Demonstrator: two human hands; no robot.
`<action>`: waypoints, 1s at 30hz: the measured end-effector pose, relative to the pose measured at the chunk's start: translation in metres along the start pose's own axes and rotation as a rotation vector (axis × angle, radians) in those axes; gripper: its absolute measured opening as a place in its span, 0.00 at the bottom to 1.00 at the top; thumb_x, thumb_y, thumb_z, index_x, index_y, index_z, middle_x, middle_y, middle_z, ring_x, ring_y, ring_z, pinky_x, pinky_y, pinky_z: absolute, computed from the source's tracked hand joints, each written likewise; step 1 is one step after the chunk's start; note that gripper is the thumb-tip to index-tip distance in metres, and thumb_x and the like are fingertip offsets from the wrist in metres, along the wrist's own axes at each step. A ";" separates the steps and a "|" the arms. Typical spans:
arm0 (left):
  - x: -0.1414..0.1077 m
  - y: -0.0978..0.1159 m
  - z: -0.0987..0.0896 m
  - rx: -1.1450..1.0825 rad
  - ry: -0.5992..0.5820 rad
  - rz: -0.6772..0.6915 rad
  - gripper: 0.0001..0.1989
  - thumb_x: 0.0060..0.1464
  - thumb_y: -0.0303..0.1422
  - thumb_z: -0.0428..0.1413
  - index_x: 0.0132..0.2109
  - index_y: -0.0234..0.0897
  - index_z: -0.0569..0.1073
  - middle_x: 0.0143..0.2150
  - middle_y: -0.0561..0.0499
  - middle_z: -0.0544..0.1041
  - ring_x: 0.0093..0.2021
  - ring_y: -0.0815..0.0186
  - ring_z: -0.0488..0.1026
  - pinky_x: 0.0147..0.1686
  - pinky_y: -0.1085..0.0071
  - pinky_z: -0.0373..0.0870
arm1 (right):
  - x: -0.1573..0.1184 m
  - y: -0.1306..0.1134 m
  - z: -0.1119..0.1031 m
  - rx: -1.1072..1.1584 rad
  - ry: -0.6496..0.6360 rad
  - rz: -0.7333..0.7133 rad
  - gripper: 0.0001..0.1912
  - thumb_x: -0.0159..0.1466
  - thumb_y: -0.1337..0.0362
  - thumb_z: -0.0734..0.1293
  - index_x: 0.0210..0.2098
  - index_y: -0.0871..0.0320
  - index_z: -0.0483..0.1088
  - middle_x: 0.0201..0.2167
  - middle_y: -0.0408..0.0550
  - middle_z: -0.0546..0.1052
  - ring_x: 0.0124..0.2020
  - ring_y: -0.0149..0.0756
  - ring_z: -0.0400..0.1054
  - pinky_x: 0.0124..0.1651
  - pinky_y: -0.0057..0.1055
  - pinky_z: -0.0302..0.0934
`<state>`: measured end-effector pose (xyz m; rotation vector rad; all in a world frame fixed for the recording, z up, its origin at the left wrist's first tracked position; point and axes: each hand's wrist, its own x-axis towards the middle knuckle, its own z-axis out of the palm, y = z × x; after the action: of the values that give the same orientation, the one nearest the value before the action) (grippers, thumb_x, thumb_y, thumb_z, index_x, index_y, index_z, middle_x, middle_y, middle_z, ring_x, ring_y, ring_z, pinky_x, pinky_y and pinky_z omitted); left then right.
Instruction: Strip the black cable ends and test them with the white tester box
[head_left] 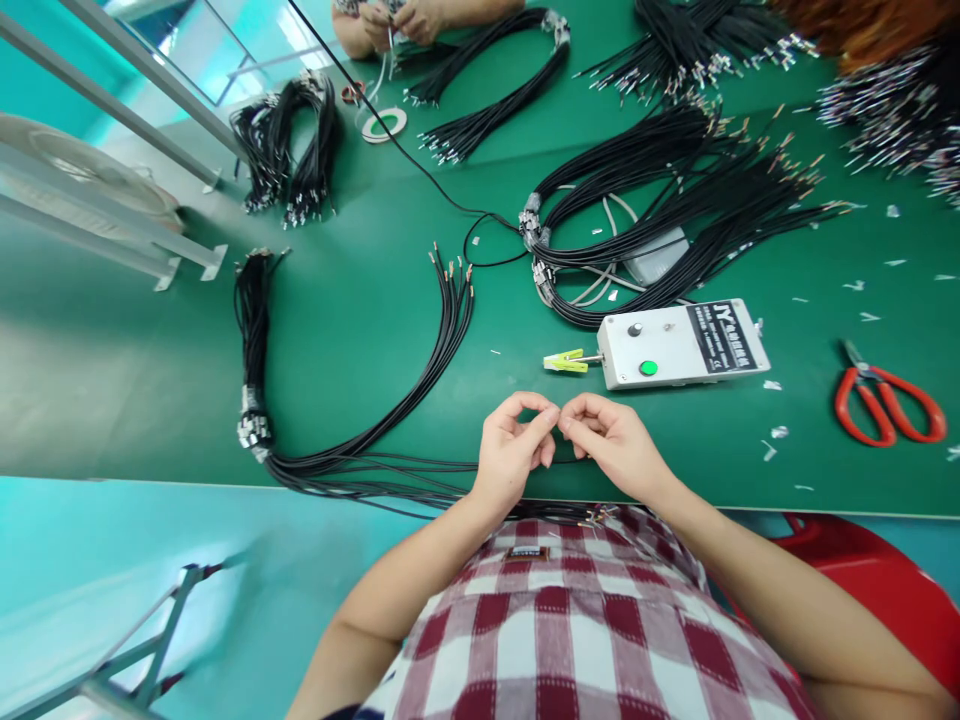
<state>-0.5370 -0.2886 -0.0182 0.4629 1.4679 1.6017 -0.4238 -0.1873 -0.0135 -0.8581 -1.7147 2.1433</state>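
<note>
My left hand (514, 445) and my right hand (606, 440) meet fingertip to fingertip above the table's front edge. Each is closed in a pinch; what lies between the fingertips is too small to make out. A bundle of black cables (375, 437), bound with clear tape at the left, runs toward my hands. Some of its strands pass beneath my left hand, and their stripped ends rest by my checkered apron (555, 620). Just beyond my hands is a white box (675, 345) with a green button and a yellow clip (566, 361) on its left end.
Red-handled pliers (889, 400) lie at the right on the green table (360, 330). More cable bundles (645, 160) lie farther back, near a tape roll (384, 125). Another person's hands (401, 22) work at the far edge. A metal frame stands at the left.
</note>
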 end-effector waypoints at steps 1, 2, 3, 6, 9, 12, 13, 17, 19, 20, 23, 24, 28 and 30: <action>0.000 -0.002 0.000 0.031 0.011 0.003 0.13 0.57 0.41 0.61 0.37 0.37 0.70 0.29 0.56 0.68 0.16 0.78 0.61 0.14 0.77 0.49 | 0.000 0.000 -0.001 -0.031 -0.007 -0.011 0.13 0.61 0.53 0.70 0.30 0.57 0.69 0.23 0.39 0.69 0.22 0.27 0.62 0.26 0.27 0.60; -0.001 -0.003 0.000 0.082 0.018 0.025 0.13 0.58 0.42 0.60 0.37 0.37 0.69 0.27 0.57 0.67 0.16 0.77 0.62 0.15 0.76 0.51 | 0.000 0.000 -0.003 -0.063 -0.016 -0.021 0.13 0.62 0.54 0.69 0.30 0.56 0.69 0.23 0.39 0.69 0.22 0.27 0.63 0.27 0.27 0.60; -0.002 -0.004 -0.001 0.149 0.021 0.062 0.12 0.60 0.42 0.58 0.37 0.37 0.69 0.27 0.57 0.67 0.18 0.76 0.63 0.17 0.76 0.55 | 0.001 0.001 -0.005 -0.097 -0.026 -0.029 0.12 0.64 0.54 0.68 0.30 0.56 0.69 0.23 0.39 0.70 0.23 0.27 0.64 0.27 0.27 0.60; -0.003 -0.002 -0.003 0.334 0.020 0.173 0.12 0.61 0.40 0.57 0.36 0.36 0.71 0.30 0.54 0.69 0.22 0.75 0.64 0.23 0.75 0.60 | 0.000 0.001 -0.012 -0.243 -0.033 -0.072 0.12 0.66 0.55 0.65 0.32 0.56 0.69 0.25 0.40 0.71 0.24 0.29 0.66 0.29 0.28 0.61; 0.002 0.002 -0.004 0.275 -0.017 0.117 0.13 0.60 0.41 0.58 0.34 0.36 0.70 0.25 0.56 0.65 0.21 0.75 0.61 0.22 0.76 0.57 | -0.004 -0.001 -0.018 -0.518 0.008 -0.198 0.10 0.69 0.57 0.63 0.36 0.55 0.71 0.30 0.44 0.76 0.28 0.31 0.69 0.33 0.30 0.61; 0.010 0.006 -0.005 0.135 -0.051 0.038 0.16 0.56 0.43 0.61 0.33 0.35 0.68 0.25 0.57 0.66 0.19 0.77 0.59 0.20 0.76 0.54 | -0.008 -0.006 -0.019 -0.893 0.099 -0.416 0.10 0.70 0.59 0.63 0.46 0.57 0.72 0.40 0.49 0.79 0.35 0.35 0.71 0.38 0.33 0.60; 0.012 0.007 -0.005 0.111 -0.061 0.025 0.17 0.55 0.43 0.62 0.33 0.35 0.68 0.26 0.57 0.66 0.19 0.78 0.59 0.20 0.77 0.54 | -0.008 -0.008 -0.018 -1.024 0.125 -0.494 0.12 0.70 0.58 0.64 0.48 0.58 0.72 0.43 0.50 0.79 0.37 0.37 0.72 0.40 0.35 0.59; 0.014 0.008 -0.008 0.175 -0.118 -0.003 0.16 0.56 0.44 0.61 0.32 0.36 0.67 0.21 0.59 0.62 0.18 0.76 0.56 0.19 0.77 0.50 | 0.000 -0.014 -0.017 -1.425 0.045 -0.723 0.10 0.70 0.62 0.64 0.36 0.58 0.74 0.35 0.47 0.80 0.35 0.37 0.69 0.38 0.37 0.52; 0.014 0.007 -0.011 0.268 -0.130 0.027 0.15 0.57 0.42 0.60 0.32 0.36 0.69 0.21 0.59 0.61 0.20 0.75 0.56 0.20 0.76 0.50 | 0.007 -0.018 -0.020 -1.504 -0.038 -0.798 0.13 0.71 0.66 0.62 0.31 0.56 0.74 0.31 0.43 0.79 0.32 0.34 0.67 0.37 0.37 0.49; 0.015 0.006 -0.012 0.302 -0.126 0.049 0.14 0.58 0.41 0.59 0.33 0.36 0.69 0.22 0.58 0.62 0.21 0.75 0.57 0.20 0.76 0.51 | 0.010 -0.021 -0.023 -1.529 -0.057 -0.820 0.13 0.71 0.66 0.62 0.31 0.56 0.74 0.31 0.43 0.79 0.33 0.35 0.67 0.37 0.37 0.48; 0.025 0.007 -0.015 0.282 -0.087 0.084 0.14 0.57 0.41 0.60 0.32 0.36 0.69 0.22 0.58 0.62 0.20 0.75 0.57 0.20 0.76 0.51 | 0.021 -0.033 -0.032 -1.607 0.006 -0.780 0.08 0.70 0.63 0.65 0.36 0.56 0.75 0.37 0.46 0.81 0.41 0.39 0.67 0.40 0.38 0.47; 0.030 0.008 -0.016 0.248 -0.071 0.086 0.15 0.56 0.42 0.60 0.32 0.36 0.68 0.22 0.59 0.61 0.19 0.76 0.56 0.20 0.76 0.50 | 0.026 -0.037 -0.034 -1.639 0.038 -0.743 0.07 0.69 0.62 0.66 0.39 0.57 0.75 0.40 0.48 0.81 0.44 0.41 0.66 0.41 0.38 0.47; 0.051 0.012 -0.020 0.160 -0.023 0.106 0.18 0.50 0.44 0.64 0.30 0.36 0.66 0.24 0.58 0.64 0.17 0.78 0.56 0.18 0.77 0.50 | 0.051 -0.044 -0.034 -1.766 0.049 -0.592 0.08 0.66 0.63 0.69 0.42 0.61 0.74 0.43 0.53 0.80 0.47 0.46 0.64 0.44 0.40 0.47; 0.061 0.012 -0.021 0.152 -0.012 0.108 0.19 0.49 0.44 0.65 0.29 0.36 0.66 0.24 0.58 0.64 0.17 0.79 0.56 0.17 0.77 0.50 | 0.062 -0.042 -0.033 -1.807 0.012 -0.541 0.04 0.66 0.66 0.68 0.37 0.60 0.74 0.38 0.52 0.79 0.44 0.45 0.64 0.43 0.40 0.47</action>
<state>-0.5899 -0.2516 -0.0289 0.6476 1.5854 1.5736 -0.4597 -0.1167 0.0051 -0.4423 -3.0587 -0.1753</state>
